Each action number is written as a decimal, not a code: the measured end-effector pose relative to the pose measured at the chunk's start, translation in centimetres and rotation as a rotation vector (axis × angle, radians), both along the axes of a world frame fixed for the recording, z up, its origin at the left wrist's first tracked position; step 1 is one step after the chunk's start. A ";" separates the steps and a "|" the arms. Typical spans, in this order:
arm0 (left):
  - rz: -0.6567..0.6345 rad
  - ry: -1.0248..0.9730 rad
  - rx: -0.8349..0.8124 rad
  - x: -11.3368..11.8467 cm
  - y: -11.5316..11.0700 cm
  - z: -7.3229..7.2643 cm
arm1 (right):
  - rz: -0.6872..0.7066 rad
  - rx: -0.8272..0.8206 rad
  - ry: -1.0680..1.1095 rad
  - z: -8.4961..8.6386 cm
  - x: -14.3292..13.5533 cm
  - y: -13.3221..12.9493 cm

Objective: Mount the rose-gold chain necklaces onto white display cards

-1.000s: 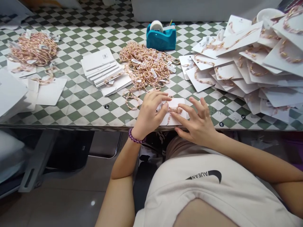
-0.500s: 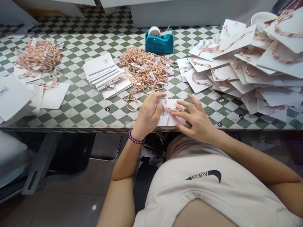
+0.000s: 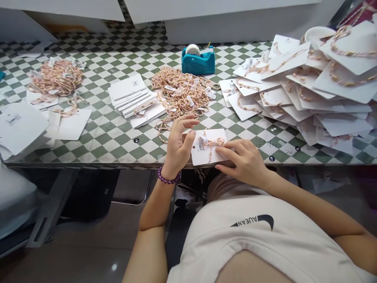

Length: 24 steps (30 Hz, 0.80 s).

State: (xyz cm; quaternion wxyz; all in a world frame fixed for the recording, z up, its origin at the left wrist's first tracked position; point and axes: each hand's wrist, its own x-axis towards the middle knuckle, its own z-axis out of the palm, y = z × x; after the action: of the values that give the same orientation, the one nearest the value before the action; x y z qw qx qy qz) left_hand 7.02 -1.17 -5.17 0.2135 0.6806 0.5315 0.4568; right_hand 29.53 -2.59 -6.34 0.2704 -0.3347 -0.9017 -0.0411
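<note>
In the head view, the left hand [image 3: 179,147] has drawn off the white rectangular card [image 3: 202,157], baring its barcode and punched hole, while the spread fingers of the right hand [image 3: 246,159] have come closer together; I judge that the pink-and-gold beaded strand [image 3: 214,142] lying across the card now needs less steadying from the left. The card is at the table's near edge between the hands. With it as the clock's centre, the left hand stands at nine, half curled, thumb apart, holding nothing; the right, at four, has its fingertips at the card's edge, though whether they grip or merely rest I cannot tell. At twelve, a teal plastic tape dispenser [image 3: 198,64] holds a white tape roll [image 3: 192,49]. At two, a white round-rimmed object [image 3: 319,33], perhaps a cup, stands behind carded strands [image 3: 300,88]; its contents are unclear.
</note>
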 end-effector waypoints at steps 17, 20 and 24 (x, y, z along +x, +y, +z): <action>-0.139 -0.352 0.330 1.5 -2.5 2.0 | 0.041 -0.448 0.711 2.3 0.6 0.8; -0.185 -0.150 0.464 1.5 -1.6 1.6 | 0.164 -0.354 0.775 2.8 0.9 0.5; -0.334 -0.057 0.542 1.7 -1.8 1.6 | 0.284 -0.155 0.633 3.6 1.4 -0.5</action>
State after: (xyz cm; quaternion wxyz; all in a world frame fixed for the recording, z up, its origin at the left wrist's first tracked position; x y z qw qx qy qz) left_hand 8.69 -2.99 -3.55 0.1112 0.7775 0.2654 0.5591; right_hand 30.96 -3.08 -2.74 0.5130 -0.2219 -0.8113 0.1712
